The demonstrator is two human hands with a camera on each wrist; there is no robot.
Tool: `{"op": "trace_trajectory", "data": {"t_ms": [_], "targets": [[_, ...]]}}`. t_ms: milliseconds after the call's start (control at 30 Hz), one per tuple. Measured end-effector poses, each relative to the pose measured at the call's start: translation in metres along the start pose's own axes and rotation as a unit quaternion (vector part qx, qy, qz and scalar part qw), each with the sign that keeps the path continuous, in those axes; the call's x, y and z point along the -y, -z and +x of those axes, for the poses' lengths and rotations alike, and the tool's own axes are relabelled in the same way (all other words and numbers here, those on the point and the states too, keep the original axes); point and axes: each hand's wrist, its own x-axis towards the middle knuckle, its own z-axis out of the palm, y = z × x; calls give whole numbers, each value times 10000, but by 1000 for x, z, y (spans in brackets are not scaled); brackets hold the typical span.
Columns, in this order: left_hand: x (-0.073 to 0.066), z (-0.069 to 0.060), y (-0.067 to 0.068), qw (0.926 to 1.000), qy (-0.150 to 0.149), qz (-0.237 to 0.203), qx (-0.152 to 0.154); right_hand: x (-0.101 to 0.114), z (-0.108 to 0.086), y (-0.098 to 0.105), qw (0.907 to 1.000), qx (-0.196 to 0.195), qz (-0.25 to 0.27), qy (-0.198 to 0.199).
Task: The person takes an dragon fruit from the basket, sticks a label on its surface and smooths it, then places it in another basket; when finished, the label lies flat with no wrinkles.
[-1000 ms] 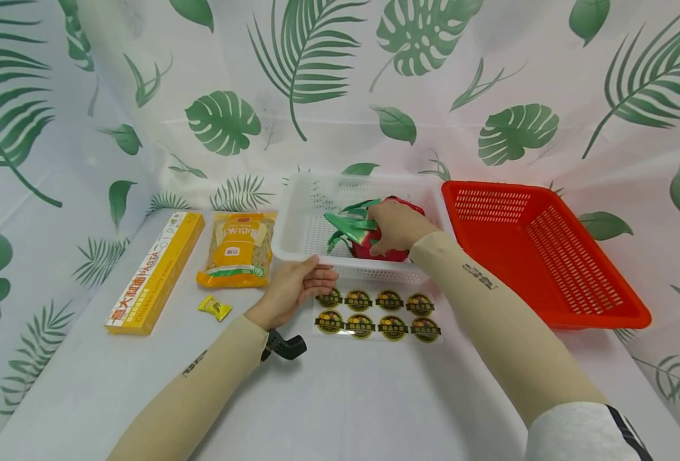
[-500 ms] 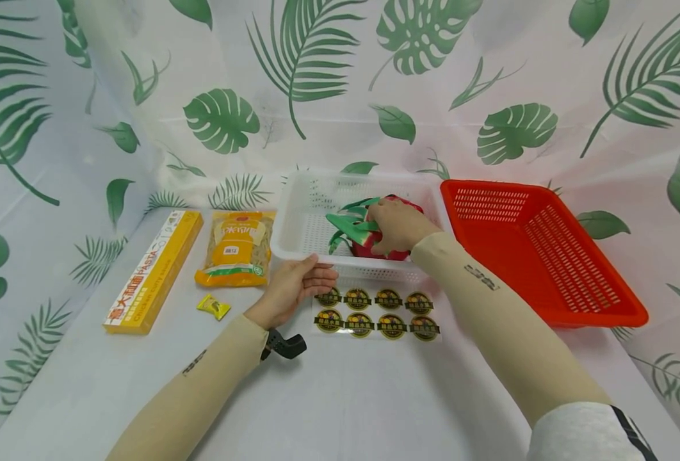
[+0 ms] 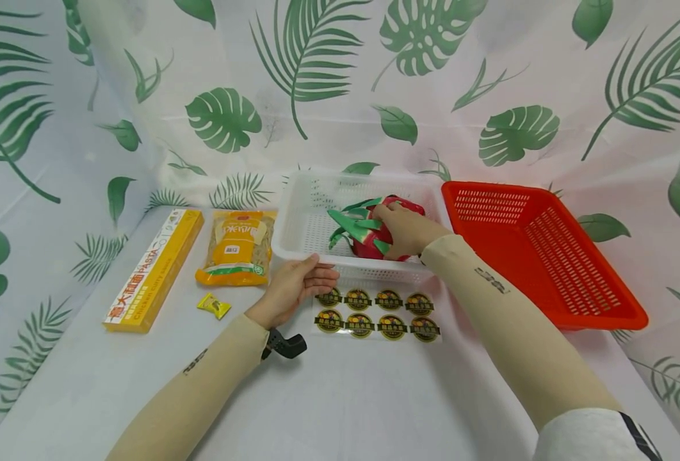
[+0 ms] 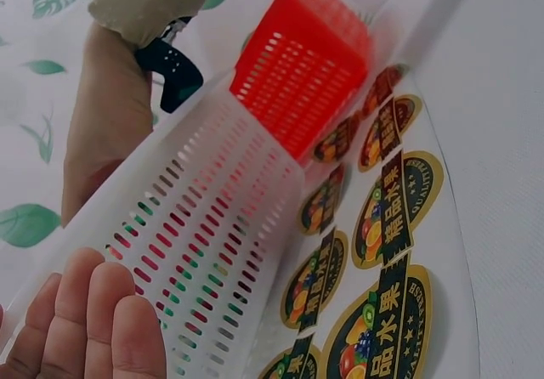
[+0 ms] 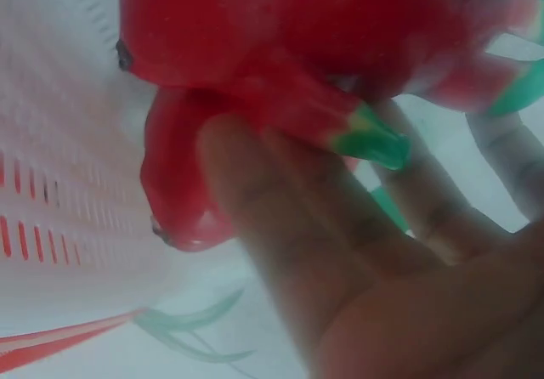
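Observation:
Two red dragon fruits with green scales lie in a white plastic basket (image 3: pixel 294 251); the upper dragon fruit (image 5: pixel 255 22) overlaps the lower dragon fruit (image 5: pixel 183 175). My right hand (image 3: pixel 404 229) reaches over the basket's front rim, its fingers spread loosely and touching the fruits. In the right wrist view the fingers look fairly straight and do not close round either fruit. My left hand (image 3: pixel 292 288) stays at the basket's front left, thumb at the rim and fingers along the outer wall. Below it lies a sheet of round fruit stickers (image 3: pixel 376 314).
Beside the white basket on the right stands a red basket (image 3: pixel 524 269). To the left are a yellow pasta box (image 3: pixel 157 272), an orange-and-clear food bag (image 3: pixel 239 250) and a small yellow wrapped sweet (image 3: pixel 214 306). A leaf-patterned cloth (image 3: pixel 317 115) hangs behind.
My right hand has shifted slightly right and its fingers have loosened, so more of the dragon fruit shows. The left hand keeps its place at the basket.

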Motion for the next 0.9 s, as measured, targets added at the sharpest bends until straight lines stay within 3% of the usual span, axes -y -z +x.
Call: {"op": "trace_trajectory", "data": {"t_ms": [700,900], "targets": [[-3,-3,-3,10000,-45,-74,38,-2,-8,2,9997,-214,-137,22],[-3,-3,-3,10000,-35,-57,8,-6,-7,4,9992,-327,-111,220]]}}
